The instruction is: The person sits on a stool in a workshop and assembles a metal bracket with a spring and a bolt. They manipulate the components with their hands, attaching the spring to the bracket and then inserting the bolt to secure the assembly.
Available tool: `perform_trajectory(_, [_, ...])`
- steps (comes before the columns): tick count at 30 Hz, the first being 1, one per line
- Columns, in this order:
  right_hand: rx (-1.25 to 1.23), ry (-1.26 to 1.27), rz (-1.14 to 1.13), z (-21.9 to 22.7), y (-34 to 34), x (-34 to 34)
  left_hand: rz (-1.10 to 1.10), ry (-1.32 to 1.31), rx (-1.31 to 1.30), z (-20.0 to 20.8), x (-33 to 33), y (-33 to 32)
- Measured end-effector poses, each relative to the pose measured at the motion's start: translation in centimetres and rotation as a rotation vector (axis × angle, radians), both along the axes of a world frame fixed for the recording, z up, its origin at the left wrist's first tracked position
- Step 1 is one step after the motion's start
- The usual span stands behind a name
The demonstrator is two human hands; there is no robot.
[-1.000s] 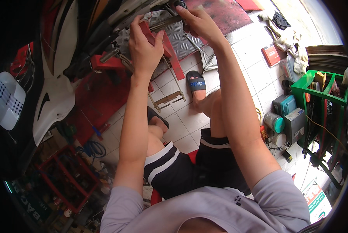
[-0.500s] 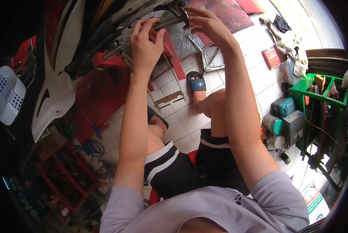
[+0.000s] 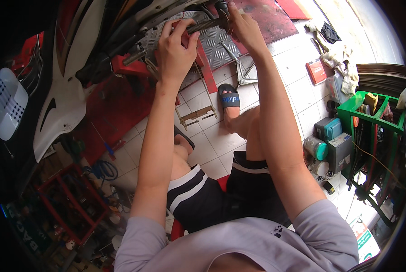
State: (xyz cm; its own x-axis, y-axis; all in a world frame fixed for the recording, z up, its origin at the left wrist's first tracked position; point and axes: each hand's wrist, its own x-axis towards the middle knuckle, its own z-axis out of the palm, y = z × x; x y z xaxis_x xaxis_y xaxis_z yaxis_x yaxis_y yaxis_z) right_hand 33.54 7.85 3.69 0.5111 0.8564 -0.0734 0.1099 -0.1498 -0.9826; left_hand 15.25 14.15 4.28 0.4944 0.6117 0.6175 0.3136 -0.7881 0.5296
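My left hand is closed round the left end of a spring-wrapped metal rod, which looks like a shock absorber. The rod lies nearly level below the dark underside of a motorbike. At its right end is a dark mounting piece, gripped by my right hand. My right fingers are partly hidden behind that end. Left of my left hand, a second metal rod sticks out near a red metal support.
Under the bike lies a metal tread plate on a red platform. A metal stand and a brass-coloured frame are near my feet. On the right are a green tool rack, jars and boxes. A red rack stands left.
My right hand has turned and closed in on the rod's right end, where its fingers were spread before. My left hand and the rod have shifted slightly right.
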Motion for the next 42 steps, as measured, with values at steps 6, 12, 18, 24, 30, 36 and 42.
perform_trajectory(6, [0.219,0.158,0.338,0.1,-1.9,0.9,0.02,-0.002,-0.015,-0.1,-0.1,0.0])
perform_trajectory(12, [-0.273,-0.197,0.277,-0.2,-0.3,2.1,0.0,-0.019,0.02,-0.2,0.2,0.3])
perform_trajectory(18, [0.07,0.209,0.154,2.8,-1.8,-1.7,0.016,0.004,-0.009,-0.3,-0.6,0.2])
perform_trajectory(24, [0.135,-0.011,0.319,1.0,-1.7,0.2,-0.016,-0.036,-0.042,-0.2,-0.5,0.1])
perform_trajectory(30, [-0.07,0.082,0.243,0.7,-1.0,0.4,-0.053,-0.053,-0.316,-1.4,-2.3,0.2])
perform_trajectory(36, [-0.164,0.289,0.08,0.3,-1.2,1.5,-0.058,-0.076,-0.317,-2.2,-2.4,0.2])
perform_trajectory(42, [-0.337,0.393,0.306,-1.1,-1.7,3.8,-0.023,-0.138,-0.349,-2.1,-2.0,-0.2])
